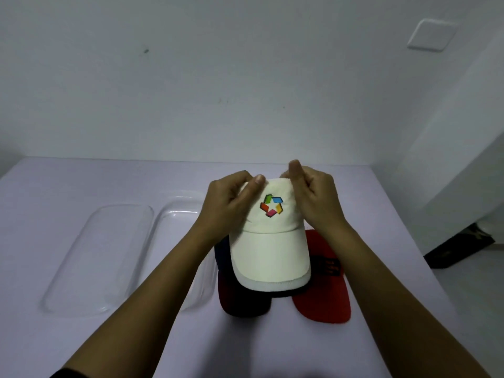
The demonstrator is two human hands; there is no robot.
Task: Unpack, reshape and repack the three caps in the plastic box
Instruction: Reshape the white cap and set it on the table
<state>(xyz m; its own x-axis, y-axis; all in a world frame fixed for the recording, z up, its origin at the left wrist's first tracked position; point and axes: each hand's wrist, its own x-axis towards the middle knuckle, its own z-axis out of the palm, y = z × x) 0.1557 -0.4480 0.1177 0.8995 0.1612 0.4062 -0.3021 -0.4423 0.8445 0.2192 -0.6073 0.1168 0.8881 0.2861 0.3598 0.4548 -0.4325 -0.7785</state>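
A cream cap [270, 255] with a multicoloured logo is held up at the table's middle, its brim toward me. My left hand [231, 203] grips the left side of its crown and my right hand [313, 197] pinches the right side. Under it lie a dark navy cap [245, 301] and, to the right, a red cap [324, 293] with its brim toward me. The clear plastic box [177, 214] stands just left of the caps, partly hidden by my left forearm.
A clear plastic lid [101, 257] lies flat at the left of the box. The table [81, 186] ends at a white wall behind. Off the table's right edge, a dark object [458, 249] sits on the floor.
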